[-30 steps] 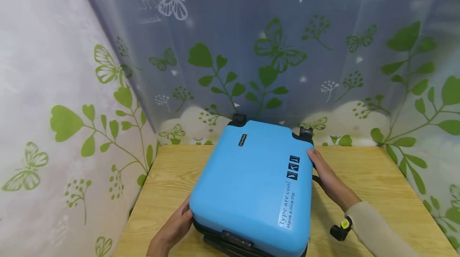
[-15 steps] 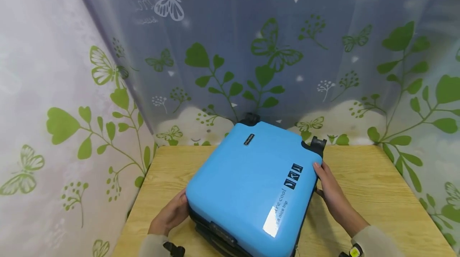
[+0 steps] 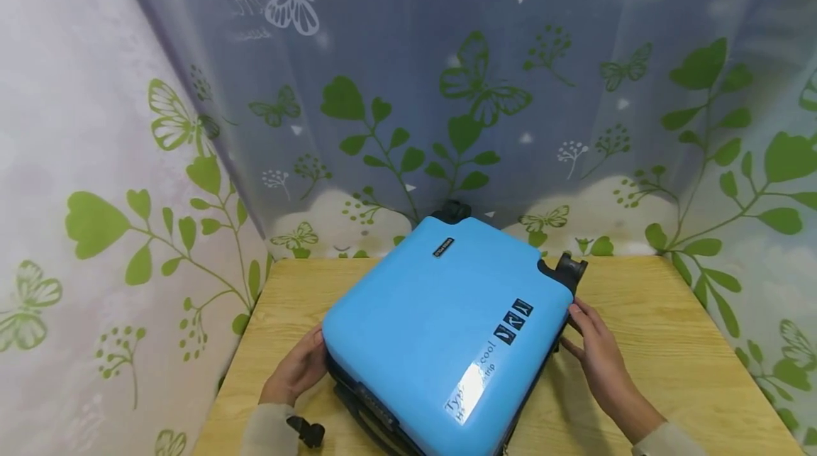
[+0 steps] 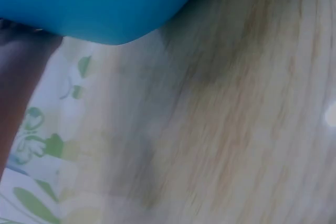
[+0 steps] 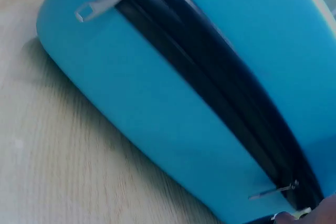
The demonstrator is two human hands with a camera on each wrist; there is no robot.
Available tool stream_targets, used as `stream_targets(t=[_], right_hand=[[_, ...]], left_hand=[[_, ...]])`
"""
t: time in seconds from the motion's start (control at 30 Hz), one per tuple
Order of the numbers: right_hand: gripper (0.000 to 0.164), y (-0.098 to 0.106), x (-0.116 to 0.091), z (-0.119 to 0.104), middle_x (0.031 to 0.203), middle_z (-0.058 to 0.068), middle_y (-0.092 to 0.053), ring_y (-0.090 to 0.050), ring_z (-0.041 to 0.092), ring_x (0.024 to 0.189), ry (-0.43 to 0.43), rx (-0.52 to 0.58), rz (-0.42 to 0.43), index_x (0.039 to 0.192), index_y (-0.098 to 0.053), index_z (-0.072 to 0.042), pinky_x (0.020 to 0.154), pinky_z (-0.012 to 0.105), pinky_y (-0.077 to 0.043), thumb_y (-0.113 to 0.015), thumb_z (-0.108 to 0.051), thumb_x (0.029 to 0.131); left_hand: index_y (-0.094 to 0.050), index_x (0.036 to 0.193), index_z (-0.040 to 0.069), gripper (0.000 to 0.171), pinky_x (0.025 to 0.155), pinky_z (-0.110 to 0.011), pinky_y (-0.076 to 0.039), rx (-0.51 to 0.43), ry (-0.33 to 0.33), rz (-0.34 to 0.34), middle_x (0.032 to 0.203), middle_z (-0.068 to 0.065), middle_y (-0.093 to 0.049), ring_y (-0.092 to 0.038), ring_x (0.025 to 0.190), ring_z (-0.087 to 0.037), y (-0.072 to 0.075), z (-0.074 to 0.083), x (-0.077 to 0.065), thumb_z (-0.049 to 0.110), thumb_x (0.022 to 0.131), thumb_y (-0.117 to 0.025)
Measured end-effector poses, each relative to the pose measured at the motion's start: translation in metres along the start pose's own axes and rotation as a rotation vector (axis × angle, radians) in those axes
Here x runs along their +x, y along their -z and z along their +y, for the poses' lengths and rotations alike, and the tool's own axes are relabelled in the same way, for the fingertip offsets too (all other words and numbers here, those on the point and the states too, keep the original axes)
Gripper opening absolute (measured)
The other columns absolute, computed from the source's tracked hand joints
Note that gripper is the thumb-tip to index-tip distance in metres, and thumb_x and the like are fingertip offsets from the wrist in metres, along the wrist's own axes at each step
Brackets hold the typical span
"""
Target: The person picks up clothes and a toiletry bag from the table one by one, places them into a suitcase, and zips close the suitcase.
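A light blue hard-shell suitcase (image 3: 434,321) lies flat, askew, with its black wheels (image 3: 570,270) toward the back. My left hand (image 3: 296,367) holds its near left corner. On the other side, my right hand (image 3: 600,357) grips the edge close to the wheel, thumb at the top rim and fingers lower along the side. The left wrist view has the blue shell (image 4: 94,9) over the wood, with part of the hand at the left edge. A black zipper band with metal zipper pulls (image 5: 107,1) runs along the side in the right wrist view.
The suitcase rests on a wooden table (image 3: 638,321). A patterned curtain (image 3: 396,52) with leaves and butterflies stands behind the table and along both sides. A black combination lock (image 3: 376,405) sits on the near side of the suitcase.
The suitcase has turned clockwise, its wheel end swinging right and its near end left. Both hands have stayed on it, the right moving slightly right and toward the front.
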State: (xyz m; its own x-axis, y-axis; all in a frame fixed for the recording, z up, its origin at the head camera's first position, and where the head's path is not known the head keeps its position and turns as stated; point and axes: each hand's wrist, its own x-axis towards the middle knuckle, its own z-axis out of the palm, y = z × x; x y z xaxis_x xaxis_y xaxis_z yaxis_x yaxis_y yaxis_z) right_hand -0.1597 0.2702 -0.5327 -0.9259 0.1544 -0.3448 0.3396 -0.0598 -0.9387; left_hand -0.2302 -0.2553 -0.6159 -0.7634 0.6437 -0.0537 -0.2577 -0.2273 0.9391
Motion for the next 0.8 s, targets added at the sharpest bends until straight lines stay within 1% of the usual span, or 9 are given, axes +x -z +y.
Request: stream_targets(t=[0.07,0.13,0.17,0.23,0.37,0.47,0.53,0.7,0.8], right_hand=[[0.075,0.003,0.004,0.003,0.182,0.017,-0.009,-0.014,0.036,0.169,0.029,0.018,-0.002,0.175,-0.010,-0.004,0.134,0.061,-0.024,-0.030,-0.050,0.119],[0.074,0.007,0.009,0.005,0.181,0.017,-0.010,-0.013,0.038,0.168,0.059,0.015,-0.022,0.173,-0.012,-0.003,0.134,0.063,-0.022,-0.027,-0.051,0.119],[0.074,0.009,0.011,0.006,0.181,0.018,-0.010,-0.012,0.039,0.168,0.078,0.009,-0.035,0.173,-0.013,-0.003,0.134,0.065,-0.020,-0.026,-0.051,0.119],[0.077,0.012,0.015,0.008,0.182,0.018,-0.005,-0.008,0.042,0.169,0.104,-0.006,-0.057,0.174,-0.010,-0.004,0.134,0.067,-0.018,-0.024,-0.055,0.119],[0.084,0.018,0.022,0.011,0.183,0.017,0.010,0.006,0.046,0.169,0.118,-0.051,-0.117,0.175,0.005,-0.007,0.133,0.070,-0.011,-0.020,-0.061,0.117],[0.085,0.020,0.027,0.012,0.182,0.017,0.016,0.010,0.047,0.168,0.122,-0.097,-0.154,0.173,0.014,-0.009,0.132,0.072,-0.008,-0.016,-0.063,0.116],[0.085,0.022,0.030,0.012,0.182,0.018,0.015,0.009,0.049,0.168,0.131,-0.119,-0.170,0.173,0.014,-0.009,0.132,0.073,-0.009,-0.014,-0.065,0.115],[0.089,0.024,0.036,0.010,0.182,0.019,0.013,0.009,0.047,0.168,0.113,-0.093,-0.186,0.173,0.014,-0.009,0.133,0.071,-0.007,-0.011,-0.069,0.113],[0.090,0.022,0.038,0.009,0.182,0.019,0.013,0.009,0.045,0.168,0.095,-0.073,-0.198,0.173,0.014,-0.009,0.133,0.070,-0.005,-0.011,-0.070,0.112]], left_hand=[[-0.022,0.175,0.032,0.063,0.134,-0.060,-0.001,0.058,0.021,0.020,0.181,0.004,-0.015,-0.010,0.166,-0.024,-0.005,0.004,-0.003,0.045,0.115,-0.038],[-0.007,0.177,0.023,0.071,0.132,-0.066,0.010,0.122,0.042,0.055,0.184,-0.004,0.000,0.005,0.169,-0.032,-0.012,0.009,-0.006,0.045,0.116,-0.034],[-0.002,0.177,0.018,0.072,0.132,-0.068,0.011,0.154,0.053,0.079,0.185,-0.007,0.005,0.010,0.169,-0.036,-0.017,0.011,-0.007,0.046,0.117,-0.032],[0.002,0.176,0.009,0.074,0.132,-0.068,0.011,0.210,0.067,0.139,0.184,-0.015,0.009,0.015,0.169,-0.040,-0.027,0.015,-0.010,0.047,0.119,-0.026],[0.002,0.173,-0.002,0.086,0.134,-0.065,0.004,0.271,0.117,0.323,0.182,-0.023,0.009,0.013,0.168,-0.046,-0.054,0.021,-0.013,0.060,0.117,-0.019],[0.002,0.173,0.000,0.098,0.134,-0.065,0.002,0.308,0.168,0.465,0.182,-0.023,0.010,0.012,0.168,-0.046,-0.072,0.025,-0.012,0.074,0.111,-0.014],[0.000,0.174,0.001,0.103,0.133,-0.069,-0.002,0.346,0.207,0.530,0.182,-0.024,0.008,0.008,0.168,-0.049,-0.082,0.027,-0.011,0.079,0.108,-0.011],[-0.004,0.174,0.000,0.110,0.126,-0.079,-0.020,0.388,0.273,0.581,0.179,-0.033,0.002,-0.004,0.163,-0.060,-0.096,0.035,-0.012,0.085,0.104,-0.008],[-0.002,0.174,0.001,0.113,0.122,-0.081,-0.028,0.357,0.294,0.603,0.178,-0.034,0.004,-0.004,0.162,-0.063,-0.103,0.038,-0.014,0.087,0.102,-0.008]])
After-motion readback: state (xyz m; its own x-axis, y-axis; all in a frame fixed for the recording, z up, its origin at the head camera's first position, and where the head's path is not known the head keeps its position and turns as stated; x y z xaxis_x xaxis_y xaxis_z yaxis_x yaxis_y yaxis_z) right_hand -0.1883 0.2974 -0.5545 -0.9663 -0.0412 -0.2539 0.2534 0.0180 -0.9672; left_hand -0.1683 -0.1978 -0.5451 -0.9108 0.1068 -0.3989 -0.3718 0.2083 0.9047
